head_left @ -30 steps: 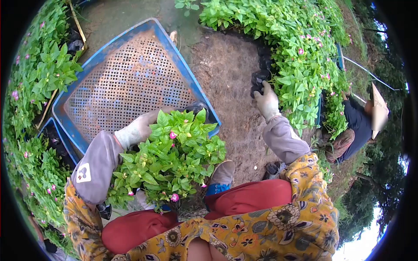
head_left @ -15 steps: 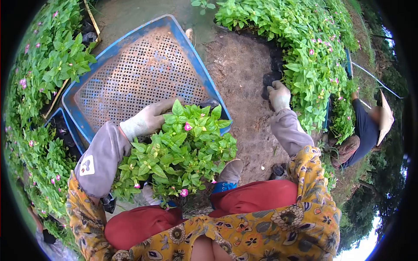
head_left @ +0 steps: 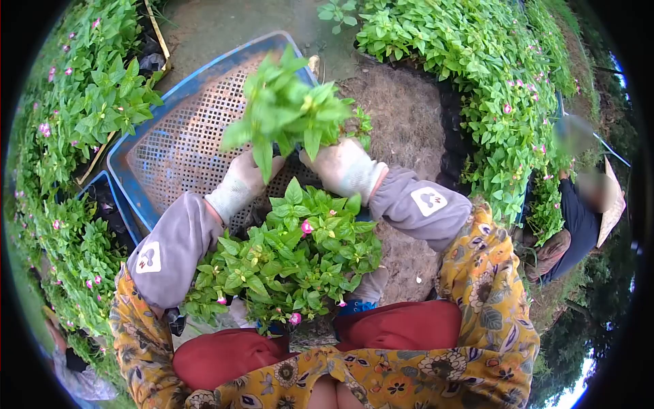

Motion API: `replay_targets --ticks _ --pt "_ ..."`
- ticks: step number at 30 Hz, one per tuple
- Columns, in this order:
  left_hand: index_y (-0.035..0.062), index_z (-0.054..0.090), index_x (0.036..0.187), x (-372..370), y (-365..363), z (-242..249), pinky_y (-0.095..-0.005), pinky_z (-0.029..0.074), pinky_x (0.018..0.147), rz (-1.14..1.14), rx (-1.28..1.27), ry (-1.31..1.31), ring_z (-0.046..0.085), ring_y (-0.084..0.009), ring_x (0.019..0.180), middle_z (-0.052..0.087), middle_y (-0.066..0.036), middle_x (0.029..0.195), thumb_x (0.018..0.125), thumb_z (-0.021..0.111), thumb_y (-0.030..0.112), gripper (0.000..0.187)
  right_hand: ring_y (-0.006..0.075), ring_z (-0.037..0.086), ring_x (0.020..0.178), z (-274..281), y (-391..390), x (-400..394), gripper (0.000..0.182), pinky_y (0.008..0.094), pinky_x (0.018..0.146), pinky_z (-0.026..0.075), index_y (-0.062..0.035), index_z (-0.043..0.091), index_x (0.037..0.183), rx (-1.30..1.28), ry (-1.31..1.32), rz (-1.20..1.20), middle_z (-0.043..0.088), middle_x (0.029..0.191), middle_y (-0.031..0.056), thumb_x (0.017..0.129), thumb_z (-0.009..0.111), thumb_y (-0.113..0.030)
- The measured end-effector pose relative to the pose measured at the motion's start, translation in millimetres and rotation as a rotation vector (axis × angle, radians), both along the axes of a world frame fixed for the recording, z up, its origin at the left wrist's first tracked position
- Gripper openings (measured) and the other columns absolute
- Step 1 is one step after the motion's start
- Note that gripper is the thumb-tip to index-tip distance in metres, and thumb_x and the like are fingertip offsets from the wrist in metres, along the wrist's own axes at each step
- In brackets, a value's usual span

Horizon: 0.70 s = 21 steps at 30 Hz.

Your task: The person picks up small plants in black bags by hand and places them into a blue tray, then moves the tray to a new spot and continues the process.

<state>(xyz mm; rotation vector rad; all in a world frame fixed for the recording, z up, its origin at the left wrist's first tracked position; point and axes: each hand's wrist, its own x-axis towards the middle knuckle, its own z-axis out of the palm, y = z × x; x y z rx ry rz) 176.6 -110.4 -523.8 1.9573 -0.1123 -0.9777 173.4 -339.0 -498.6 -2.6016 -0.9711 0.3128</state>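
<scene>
My right hand (head_left: 345, 167), in a pale glove, is closed at the base of a leafy green plant (head_left: 293, 105), which is blurred by motion. On the other side of that base is my left hand (head_left: 246, 178), also gloved, its fingers curled in and partly covered by leaves. The plant is held up over a blue plastic crate (head_left: 180, 146) with a dirt-stained mesh bottom. Nearer to me, a dense clump of plants with pink flowers (head_left: 286, 252) covers the crate's near side. The pot or bag of the held plant is hidden.
At the right, a bed of flowering plants (head_left: 490, 116) has black bags (head_left: 452, 116) along its edge, beside bare soil (head_left: 402, 95). More plants (head_left: 61, 157) fill the left. A co-worker in a pointed hat (head_left: 612, 204) crouches at far right; another person (head_left: 75, 371) shows at lower left.
My right hand has moved left from the edge of the right-hand bed to the crate, with a plant now in it. My left hand has shifted slightly and is beside that plant.
</scene>
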Motion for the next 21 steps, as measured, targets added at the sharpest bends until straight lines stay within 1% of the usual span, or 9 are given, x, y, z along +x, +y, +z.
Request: replay_targets --ticks 2,4,7,10,12,14,15,18,21 --pt "0.0055 0.052 0.126 -9 7 -11 -0.0337 0.048 0.092 0.354 -0.474 0.406 0.059 -0.0216 0.103 0.063 -0.007 0.113 0.092 0.058 0.027 0.041 0.0326 0.066 0.079 -60 10 -10 0.033 0.0411 0.070 0.053 -0.0108 0.059 0.113 0.579 0.246 -0.143 0.066 0.086 0.0150 0.080 0.059 -0.016" --pt "0.0097 0.055 0.121 -19 6 -19 -0.0359 0.049 0.092 0.697 -0.950 0.837 0.060 -0.0245 0.104 0.064 -0.005 0.111 0.090 0.058 0.036 0.041 0.0362 0.064 0.083 -66 -6 -23 0.037 0.0433 0.070 0.053 -0.0098 0.061 0.109 0.315 0.561 -0.142 0.065 0.088 0.0171 0.078 0.064 -0.029" --pt "0.0067 0.054 0.121 7 -14 -32 -0.0365 0.047 0.097 -0.211 -0.161 -0.344 0.058 -0.0211 0.108 0.063 -0.002 0.111 0.092 0.055 0.030 0.036 0.0376 0.061 0.080 -23 -19 -42 0.028 0.0452 0.070 0.051 -0.0077 0.062 0.097 0.123 0.415 -0.237 0.062 0.082 0.0175 0.076 0.063 -0.026" --pt "0.0022 0.057 0.114 -7 -17 -73 -0.0395 0.055 0.085 0.064 -0.558 0.078 0.064 -0.0263 0.095 0.064 -0.008 0.110 0.094 0.049 0.017 0.026 0.0383 0.059 0.088 16 -45 -65 0.036 0.0443 0.075 0.050 -0.0044 0.060 0.104 0.378 0.238 -0.141 0.058 0.099 0.0187 0.069 0.065 -0.012" --pt "0.0010 0.056 0.117 4 -27 -29 -0.0414 0.053 0.088 0.384 -0.726 0.656 0.062 -0.0265 0.100 0.063 -0.010 0.111 0.093 0.052 0.016 0.028 0.0361 0.056 0.103 33 -56 -84 0.048 0.0421 0.085 0.049 -0.0045 0.055 0.118 0.473 0.110 -0.316 0.054 0.115 0.0166 0.071 0.065 -0.003" --pt "-0.0013 0.051 0.126 22 -36 5 -0.0415 0.051 0.092 -0.342 -0.330 -0.147 0.059 -0.0260 0.108 0.062 -0.014 0.116 0.095 0.049 0.014 0.035 0.0371 0.055 0.107 25 -86 -115 0.043 0.0421 0.090 0.047 -0.0067 0.055 0.120 0.394 0.102 -0.623 0.052 0.121 0.0169 0.079 0.066 -0.003" --pt "-0.0012 0.051 0.126 24 -38 7 -0.0414 0.051 0.092 -0.429 -0.269 -0.310 0.059 -0.0259 0.108 0.061 -0.014 0.116 0.095 0.049 0.014 0.035 0.0329 0.057 0.104 13 -104 -134 0.042 0.0401 0.086 0.050 -0.0077 0.055 0.121 0.298 0.136 -0.826 0.052 0.120 0.0162 0.081 0.065 -0.004" --pt "-0.0012 0.051 0.126 17 -31 -7 -0.0410 0.051 0.092 -0.309 -0.394 -0.120 0.059 -0.0256 0.108 0.061 -0.014 0.117 0.095 0.049 0.014 0.035 0.0238 0.057 0.096 -6 -164 -162 0.046 0.0294 0.073 0.053 -0.0067 0.049 0.128 0.176 -0.033 -1.106 0.045 0.125 0.0148 0.084 0.062 -0.001" --pt "-0.0012 0.051 0.127 12 -26 -20 -0.0407 0.051 0.093 -0.211 -0.468 0.038 0.059 -0.0254 0.108 0.061 -0.014 0.117 0.094 0.049 0.014 0.036 0.0299 0.059 0.091 -21 -207 -171 0.050 0.0392 0.077 0.052 -0.0059 0.046 0.131 -0.161 -0.355 -1.072 0.051 0.118 0.0185 0.084 0.065 -0.009"
